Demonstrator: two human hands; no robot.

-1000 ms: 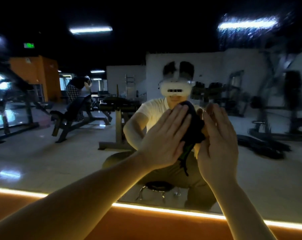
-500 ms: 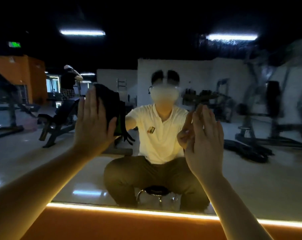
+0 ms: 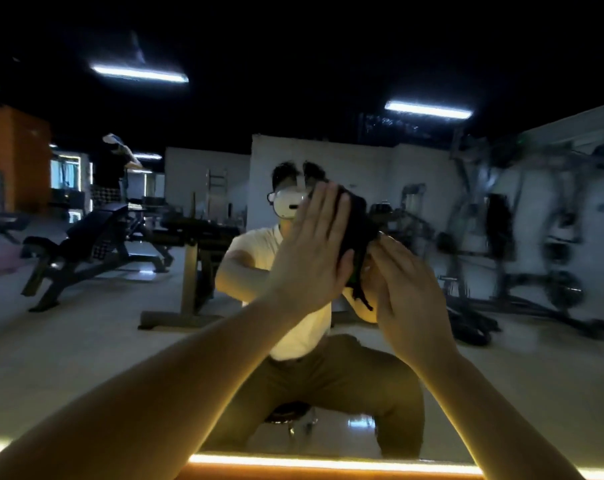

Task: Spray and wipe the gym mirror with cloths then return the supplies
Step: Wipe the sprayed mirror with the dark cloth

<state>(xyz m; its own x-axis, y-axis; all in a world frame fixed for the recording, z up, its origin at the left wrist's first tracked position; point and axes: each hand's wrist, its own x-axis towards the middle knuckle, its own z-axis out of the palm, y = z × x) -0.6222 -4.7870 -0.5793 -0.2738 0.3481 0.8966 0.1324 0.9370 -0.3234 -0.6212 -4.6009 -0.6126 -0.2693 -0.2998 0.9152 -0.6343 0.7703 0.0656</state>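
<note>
**Wiping under way, supplies not yet returned**

Both bare forearms reach up from the lower edge towards the glass. The left hand (image 3: 311, 251) is spread wide, fingers straight and together, pressing a dark crumpled cloth (image 3: 357, 220) flat against the large wall-mounted gym mirror (image 3: 86, 341). The cloth shows past the fingertips and hangs in a ragged tail below the palm. Just beside it, the right hand (image 3: 409, 292) is also open, fingers extended towards the cloth's lower edge and holding nothing that can be seen; whether it touches the glass cannot be told.

A glowing amber light strip (image 3: 328, 466) runs along the foot of the mirror. Deeper in the reflection stand a black padded weight bench (image 3: 96, 237) and blurred machines.

By my reading, this is mid-wipe: only one cloth shows, no spray bottle is in view, and returning the supplies remains.
</note>
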